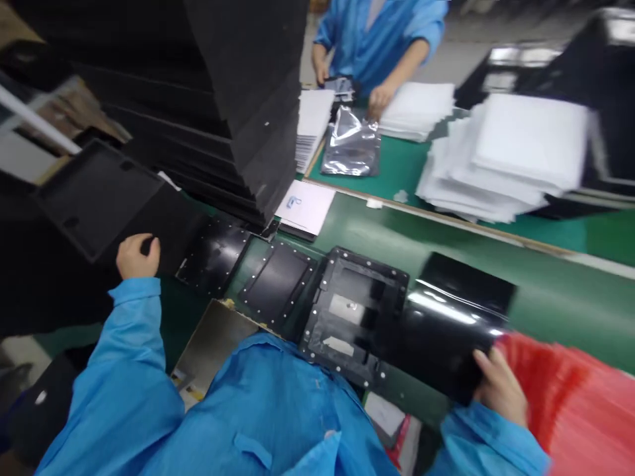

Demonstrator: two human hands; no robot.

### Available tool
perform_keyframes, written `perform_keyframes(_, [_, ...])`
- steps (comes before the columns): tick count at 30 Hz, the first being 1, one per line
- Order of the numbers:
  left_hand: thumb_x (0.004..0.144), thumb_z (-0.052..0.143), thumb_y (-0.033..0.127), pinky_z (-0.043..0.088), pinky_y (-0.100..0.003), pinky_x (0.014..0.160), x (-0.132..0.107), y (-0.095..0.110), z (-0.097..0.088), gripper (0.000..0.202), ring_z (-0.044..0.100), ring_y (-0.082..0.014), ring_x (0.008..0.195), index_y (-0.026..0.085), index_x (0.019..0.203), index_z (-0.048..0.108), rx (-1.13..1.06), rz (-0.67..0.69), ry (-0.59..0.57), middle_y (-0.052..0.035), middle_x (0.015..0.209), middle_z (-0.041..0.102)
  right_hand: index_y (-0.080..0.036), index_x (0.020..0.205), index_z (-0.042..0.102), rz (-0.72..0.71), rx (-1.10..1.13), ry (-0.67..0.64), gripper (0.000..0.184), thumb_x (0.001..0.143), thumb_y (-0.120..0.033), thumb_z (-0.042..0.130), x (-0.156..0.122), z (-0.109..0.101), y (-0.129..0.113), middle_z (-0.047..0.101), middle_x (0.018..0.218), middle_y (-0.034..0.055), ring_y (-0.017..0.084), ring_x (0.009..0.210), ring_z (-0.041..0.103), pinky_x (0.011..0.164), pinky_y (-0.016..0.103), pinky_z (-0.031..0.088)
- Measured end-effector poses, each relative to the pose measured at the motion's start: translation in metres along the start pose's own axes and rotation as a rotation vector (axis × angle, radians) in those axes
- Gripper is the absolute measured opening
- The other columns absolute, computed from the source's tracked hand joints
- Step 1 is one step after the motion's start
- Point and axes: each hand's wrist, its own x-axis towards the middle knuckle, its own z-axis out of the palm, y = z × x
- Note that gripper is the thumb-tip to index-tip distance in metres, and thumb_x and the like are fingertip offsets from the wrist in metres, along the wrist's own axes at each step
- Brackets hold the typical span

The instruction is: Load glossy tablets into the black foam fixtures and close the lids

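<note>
My left hand [137,256] is closed on the near edge of a black moulded tray [94,198] at the left, beside a tall leaning stack of black trays [223,112]. My right hand [499,387] grips the near end of a glossy black bag [446,324] lying on the green belt, next to a red plastic bag [575,396]. Between my hands lie a black frame with small white studs [354,311] and two flat black panels [278,281]. Both arms wear blue sleeves.
Across the green conveyor [446,244] a person in a blue coat [377,33] handles a silver foil bag [351,142]. Piles of white foam sheets [506,155] and a white paper stack [312,122] sit on the far table. A white label sheet [305,206] lies by the trays.
</note>
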Motion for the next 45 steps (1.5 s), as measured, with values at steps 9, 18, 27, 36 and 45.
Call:
perform_keyframes(9, [0.09,0.045,0.039,0.048,-0.04,0.08,-0.044,0.084,0.087,0.028,0.065,-0.0218,0.084,0.021,0.081,0.065,-0.489,0.576,-0.544,-0.0075,0.088,0.071,-0.024,0.111,0.064,0.11,0.16,-0.094,0.061,0.067,-0.065,0.059,-0.062,0.11,-0.062,0.073,0.099,0.0064,0.029,0.093,0.068,0.086,0.044,0.053])
perform_keyframes(18, [0.084,0.053,0.053,0.05,-0.043,0.091,-0.14,0.146,0.066,0.041,0.061,-0.026,0.105,0.023,0.111,0.063,-0.83,0.706,-0.988,-0.01,0.111,0.067,-0.019,0.117,0.062,-0.089,-0.341,0.144,0.058,0.073,-0.056,0.053,-0.058,0.125,-0.059,0.06,0.124,0.0159,0.037,0.123,0.049,0.105,0.057,0.035])
perform_keyframes(27, [0.079,0.061,0.05,0.025,-0.047,0.118,-0.24,0.206,0.075,0.097,0.015,-0.0282,0.144,0.024,0.15,0.0,-0.932,0.384,-1.214,-0.0144,0.156,0.015,-0.019,0.141,0.038,0.047,0.029,0.055,0.068,0.084,-0.057,0.042,-0.121,0.129,0.012,0.044,0.145,0.0092,0.027,0.136,0.037,0.112,0.048,0.029])
perform_keyframes(36, [0.08,0.058,0.028,0.022,-0.042,0.118,-0.217,0.256,0.063,0.075,0.024,-0.0274,0.142,0.022,0.147,0.023,-0.881,-0.007,-1.059,-0.0089,0.153,0.028,-0.029,0.145,0.03,-0.1,0.335,-0.156,0.084,0.073,-0.059,0.06,-0.064,0.127,0.024,0.034,0.151,0.0028,0.03,0.141,0.026,0.115,0.049,0.025])
perform_keyframes(45, [0.09,0.05,0.03,0.031,-0.032,0.11,-0.107,0.353,0.129,0.047,0.045,-0.0186,0.13,0.018,0.135,0.043,-0.846,-0.098,-0.949,-0.0083,0.136,0.052,-0.02,0.107,0.062,-0.255,0.395,-0.163,0.048,0.073,-0.054,0.059,0.11,0.124,-0.044,0.058,0.128,0.0099,0.026,0.124,0.048,0.111,0.044,0.028])
